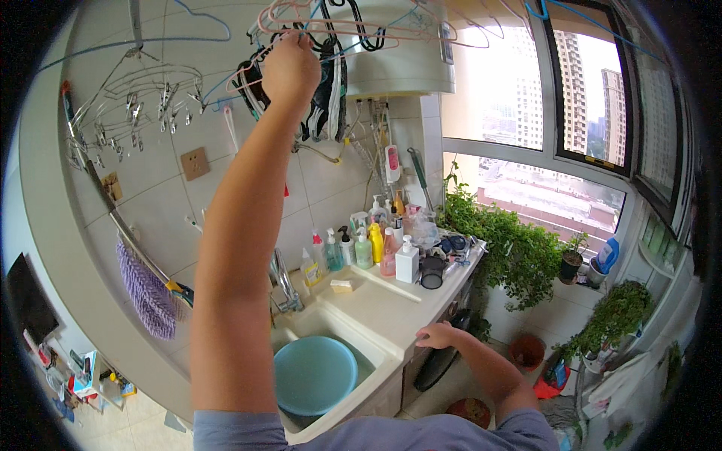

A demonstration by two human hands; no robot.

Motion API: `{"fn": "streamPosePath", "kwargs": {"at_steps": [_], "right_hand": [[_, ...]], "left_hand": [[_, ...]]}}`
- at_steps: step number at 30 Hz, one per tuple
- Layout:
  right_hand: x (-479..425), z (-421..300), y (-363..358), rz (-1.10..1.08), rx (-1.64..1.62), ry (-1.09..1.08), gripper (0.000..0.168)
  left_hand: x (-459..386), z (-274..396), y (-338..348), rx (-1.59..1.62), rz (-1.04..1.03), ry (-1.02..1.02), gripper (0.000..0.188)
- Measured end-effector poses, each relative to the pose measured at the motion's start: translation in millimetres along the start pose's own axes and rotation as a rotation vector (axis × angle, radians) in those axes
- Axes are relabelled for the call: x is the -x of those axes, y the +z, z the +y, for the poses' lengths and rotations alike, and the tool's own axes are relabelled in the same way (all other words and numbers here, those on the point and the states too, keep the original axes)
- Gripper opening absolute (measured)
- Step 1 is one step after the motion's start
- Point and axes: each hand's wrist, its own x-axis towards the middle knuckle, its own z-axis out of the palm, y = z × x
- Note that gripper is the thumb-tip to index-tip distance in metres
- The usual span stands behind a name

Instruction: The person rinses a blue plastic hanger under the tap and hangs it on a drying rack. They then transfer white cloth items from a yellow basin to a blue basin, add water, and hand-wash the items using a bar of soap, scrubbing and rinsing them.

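Observation:
My left hand is raised high among the clothes hangers, its fingers curled round a pink wire hanger; the fingertips are partly hidden. Blue wire hangers cross close to it. Just behind hang black, white and green shoes, partly covered by my hand and forearm. Low by the front edge of the white countertop is my right hand, holding nothing, fingers loosely apart. Below my left arm, a light blue basin sits in the white sink, beside a chrome faucet.
Several pump bottles line the wall side of the counter, near a soap bar. Above hangs a white water heater. A clip hanger and a long pole are at left. Leafy plants stand by the window.

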Motion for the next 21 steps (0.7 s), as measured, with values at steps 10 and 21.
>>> {"fn": "streamPosePath", "kwargs": {"at_steps": [10, 21], "right_hand": [[-4.7, 1.8, 21.6, -0.043, -0.013, 0.002, 0.056], [-48.4, -67.9, 31.3, 0.024, -0.120, -0.243, 0.041]], "left_hand": [[6.3, -17.5, 18.6, 0.196, -0.045, 0.127, 0.056], [326.2, -159.3, -84.2, 0.137, -0.780, -0.121, 0.032]]}}
